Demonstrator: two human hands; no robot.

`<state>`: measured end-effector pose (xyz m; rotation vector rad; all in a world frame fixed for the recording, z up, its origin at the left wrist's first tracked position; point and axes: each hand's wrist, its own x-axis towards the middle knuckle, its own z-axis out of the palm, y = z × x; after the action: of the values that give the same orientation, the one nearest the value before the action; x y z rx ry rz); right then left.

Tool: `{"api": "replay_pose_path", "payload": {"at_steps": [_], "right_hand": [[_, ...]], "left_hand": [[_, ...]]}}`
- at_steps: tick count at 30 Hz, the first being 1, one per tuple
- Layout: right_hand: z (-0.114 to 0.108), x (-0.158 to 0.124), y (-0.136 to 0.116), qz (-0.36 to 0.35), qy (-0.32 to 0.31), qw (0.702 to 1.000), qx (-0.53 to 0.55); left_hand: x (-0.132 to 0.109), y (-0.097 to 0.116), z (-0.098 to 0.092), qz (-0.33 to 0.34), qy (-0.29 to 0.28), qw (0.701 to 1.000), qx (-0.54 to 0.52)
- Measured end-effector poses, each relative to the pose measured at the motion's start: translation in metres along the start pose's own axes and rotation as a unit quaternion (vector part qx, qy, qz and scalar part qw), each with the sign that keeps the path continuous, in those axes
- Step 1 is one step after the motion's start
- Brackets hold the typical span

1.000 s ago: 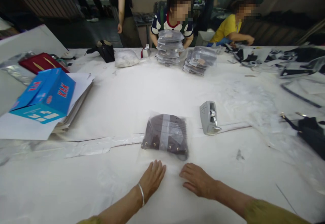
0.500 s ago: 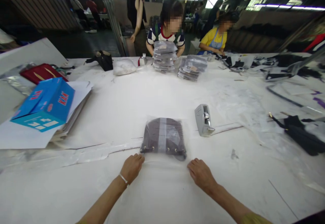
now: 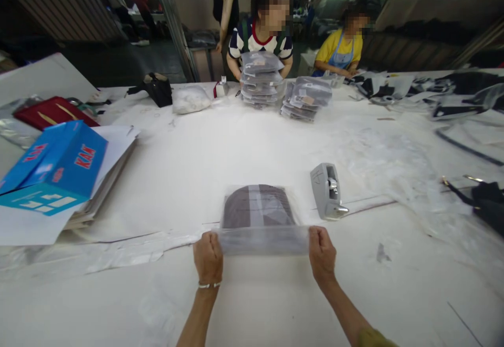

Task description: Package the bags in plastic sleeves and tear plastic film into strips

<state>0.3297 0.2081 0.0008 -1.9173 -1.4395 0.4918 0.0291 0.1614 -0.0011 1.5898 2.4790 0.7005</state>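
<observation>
A dark item, perhaps a folded bag (image 3: 236,208), lies inside a clear plastic bag (image 3: 263,240) on the white table in front of me. The near end of the plastic is lifted and folded back over the item's lower edge. My left hand (image 3: 208,258) is closed on the left corner of that plastic, with a pale bracelet at the wrist. At the right corner my right hand (image 3: 323,252) grips the same edge, so the plastic is stretched between both fists. A grey tape dispenser (image 3: 326,192) stands just right of the packed item.
On the left, a blue box (image 3: 59,166) rests on stacked white sheets (image 3: 114,171). Piles of packed items (image 3: 262,79) stand at the far edge before a co-worker (image 3: 260,40). Another person (image 3: 340,50) sits further right. Loose plastic film (image 3: 386,153) and a black strapped item (image 3: 488,200) lie rightward.
Both hands have raised the bag's near edge and folded it up over the item's lower part, hiding the row of metal rings. The view has shifted slightly.
</observation>
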Motion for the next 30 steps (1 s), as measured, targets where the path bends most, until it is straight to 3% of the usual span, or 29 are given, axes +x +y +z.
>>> {"api": "replay_pose_path", "payload": {"at_steps": [4, 9, 12, 15, 17, 20, 23, 27, 30], "right_hand": [[0.019, 0.004, 0.025, -0.053, -0.069, 0.987, -0.136], [0.024, 0.001, 0.036, -0.066, -0.085, 0.978, -0.181], [0.025, 0.001, 0.032, -0.067, -0.087, 0.975, -0.191], [0.026, 0.005, 0.027, -0.069, -0.097, 0.976, -0.184], [0.023, 0.009, 0.026, -0.067, -0.104, 0.977, -0.175], [0.001, 0.014, 0.035, -0.048, -0.095, 0.979, -0.172], [-0.042, 0.023, 0.046, -0.003, -0.056, 0.986, -0.156], [-0.094, 0.058, 0.043, 0.127, 0.061, 0.989, 0.039], [-0.099, 0.1, 0.031, 0.147, 0.038, 0.981, 0.117]], "left_hand": [[0.01, 0.0, 0.015, 0.042, -0.025, 0.997, 0.057], [0.004, -0.003, 0.0, 0.081, 0.021, 0.994, 0.077], [-0.019, 0.017, -0.01, 0.157, 0.05, 0.985, 0.05], [-0.041, 0.048, -0.005, 0.287, 0.005, 0.957, 0.043], [-0.047, 0.063, 0.006, 0.316, -0.03, 0.945, 0.079], [-0.044, 0.071, 0.02, 0.296, -0.058, 0.943, 0.14], [-0.038, 0.069, 0.026, 0.301, -0.051, 0.938, 0.166], [-0.037, 0.064, 0.027, 0.315, -0.034, 0.933, 0.173], [-0.037, 0.063, 0.028, 0.322, -0.03, 0.929, 0.176]]}}
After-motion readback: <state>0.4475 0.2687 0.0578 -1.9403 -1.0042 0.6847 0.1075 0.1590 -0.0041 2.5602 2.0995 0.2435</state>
